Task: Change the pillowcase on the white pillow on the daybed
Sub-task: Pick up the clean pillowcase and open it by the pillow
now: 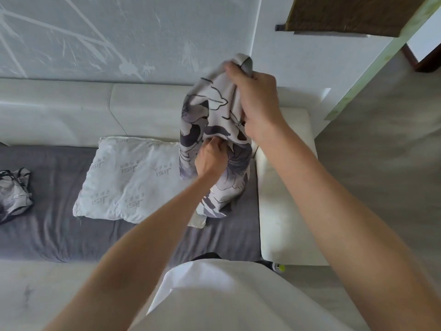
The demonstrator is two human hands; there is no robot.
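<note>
A: What lies around the white pillow [133, 177]?

B: It rests bare on the grey sheet [55, 235] of the daybed [281, 211], printed with pale grey logos. At its 9 o'clock, well apart, sits a crumpled floral cloth [13, 194] by the frame's left edge. At its 3 o'clock the floral pillowcase [210, 130] stands bunched upright, covering the pillow's right end.

A: And the hands?

B: The right hand [255, 99] grips the top of the pillowcase, fingers curled over the gathered fabric, lifting it up toward 12 o'clock. The left hand [210, 158] pinches a fold lower down, fingers bent into the cloth.

A: What crowds the work?

B: The white padded armrest [286, 177] touches the sheet's edge just at 3 o'clock of the pillowcase. The backrest cushions [71, 111] run along 12 o'clock, with the patterned wall [95, 32] behind. Both forearms cross over the near part of the sheet.

A: Where is open room?

B: Bare sheet stretches between pillow and crumpled cloth, toward 9 o'clock, and along the near edge at 6 o'clock. Grey floor [381, 139] lies beyond the armrest at 3 o'clock.
</note>
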